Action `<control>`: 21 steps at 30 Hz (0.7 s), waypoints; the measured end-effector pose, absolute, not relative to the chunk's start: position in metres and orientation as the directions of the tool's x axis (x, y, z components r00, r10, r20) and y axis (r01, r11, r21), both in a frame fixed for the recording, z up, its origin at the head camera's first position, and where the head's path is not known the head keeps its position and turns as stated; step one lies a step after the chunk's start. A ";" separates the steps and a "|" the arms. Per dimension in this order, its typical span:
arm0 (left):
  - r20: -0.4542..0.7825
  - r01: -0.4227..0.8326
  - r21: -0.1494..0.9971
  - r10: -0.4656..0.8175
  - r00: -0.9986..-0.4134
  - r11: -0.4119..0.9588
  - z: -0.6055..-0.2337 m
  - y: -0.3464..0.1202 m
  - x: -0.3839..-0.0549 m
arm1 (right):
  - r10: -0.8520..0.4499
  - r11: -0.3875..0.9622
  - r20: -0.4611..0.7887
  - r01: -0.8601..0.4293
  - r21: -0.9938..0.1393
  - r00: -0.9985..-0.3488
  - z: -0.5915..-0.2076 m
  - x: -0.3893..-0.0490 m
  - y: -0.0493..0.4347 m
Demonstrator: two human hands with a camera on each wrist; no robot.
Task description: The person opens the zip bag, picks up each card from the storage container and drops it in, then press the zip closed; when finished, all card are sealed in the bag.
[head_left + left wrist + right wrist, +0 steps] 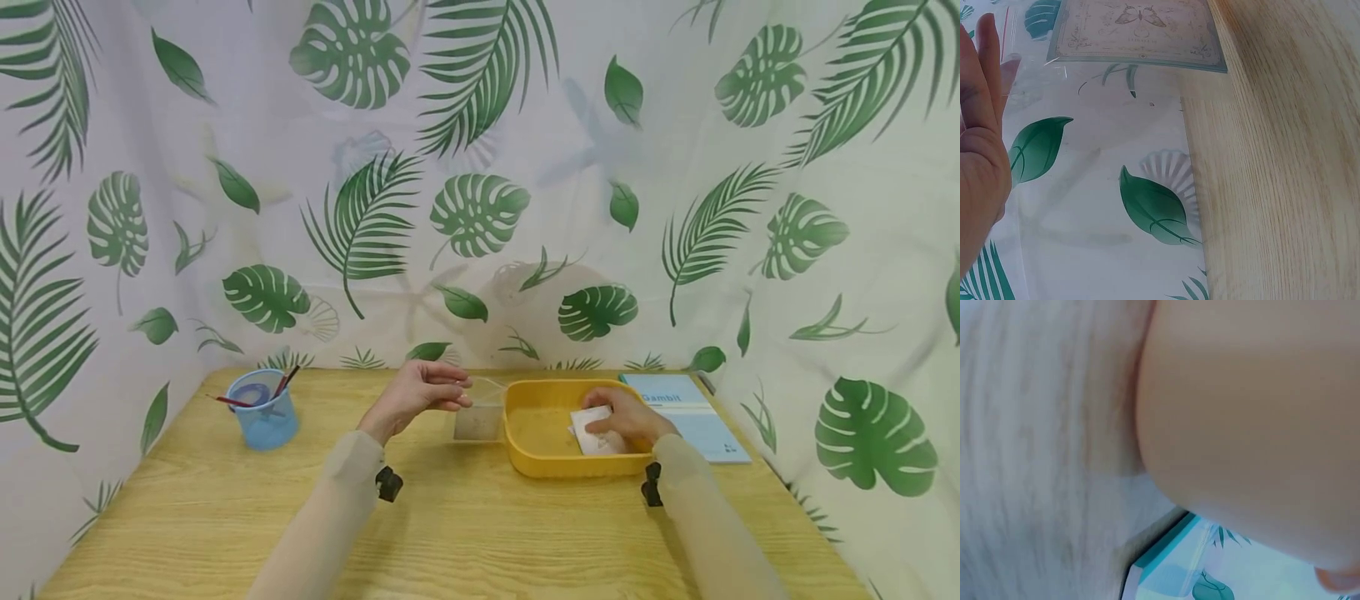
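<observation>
My left hand pinches the upper edge of a clear zip bag left of the yellow tray. A card with a butterfly print and an ornate border shows through the bag's plastic, at the top of the left wrist view. Inside the tray's right part, my right hand grips a small stack of pale cards, thumb and fingers over its upper edge. The right wrist view is mostly filled by a blurred bare surface of the hand or arm, which hides the cards.
A pale blue book lies just right of the tray. At the left stands a blue mesh cup with pencils and a roll of tape. The wooden table meets a leaf-print curtain at the back and sides.
</observation>
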State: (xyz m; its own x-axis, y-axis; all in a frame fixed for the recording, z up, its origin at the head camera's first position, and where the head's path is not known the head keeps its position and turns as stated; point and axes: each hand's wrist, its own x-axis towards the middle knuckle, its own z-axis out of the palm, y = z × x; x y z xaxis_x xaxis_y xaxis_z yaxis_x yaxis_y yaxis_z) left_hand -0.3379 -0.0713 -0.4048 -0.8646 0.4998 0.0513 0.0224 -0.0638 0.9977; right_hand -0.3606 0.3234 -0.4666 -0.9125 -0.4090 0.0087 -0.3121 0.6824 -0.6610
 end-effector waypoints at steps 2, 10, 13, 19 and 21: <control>0.049 0.020 0.998 0.500 -0.865 -0.064 -0.405 -0.071 -0.337 | -0.407 0.674 0.015 -0.312 -0.669 -0.913 -0.465 -0.359 0.324; 0.049 0.025 0.998 0.495 -0.867 -0.055 -0.400 -0.071 -0.334 | -0.341 0.615 -0.046 -0.186 -0.766 -0.939 -0.460 -0.358 0.325; 0.053 0.028 0.998 0.498 -0.865 -0.057 -0.400 -0.072 -0.334 | -0.317 0.560 -0.050 -0.145 -0.816 -0.947 -0.457 -0.358 0.320; 0.049 0.020 0.998 0.495 -0.868 -0.065 -0.400 -0.072 -0.334 | -0.309 0.479 0.008 -0.163 -0.863 -0.951 -0.450 -0.357 0.307; 0.040 0.007 0.998 0.494 -0.869 -0.068 -0.401 -0.072 -0.334 | -0.313 0.436 0.027 -0.168 -0.884 -0.949 -0.448 -0.356 0.303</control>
State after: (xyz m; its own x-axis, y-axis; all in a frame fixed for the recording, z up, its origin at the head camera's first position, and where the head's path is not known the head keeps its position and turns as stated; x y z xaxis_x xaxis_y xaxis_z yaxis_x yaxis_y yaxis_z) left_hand -0.3342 -0.0722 -0.4011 -0.8687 0.4936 0.0401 0.0071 -0.0685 0.9976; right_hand -0.3564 0.3032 -0.4476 -0.9493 -0.3131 0.0266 -0.1684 0.4355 -0.8843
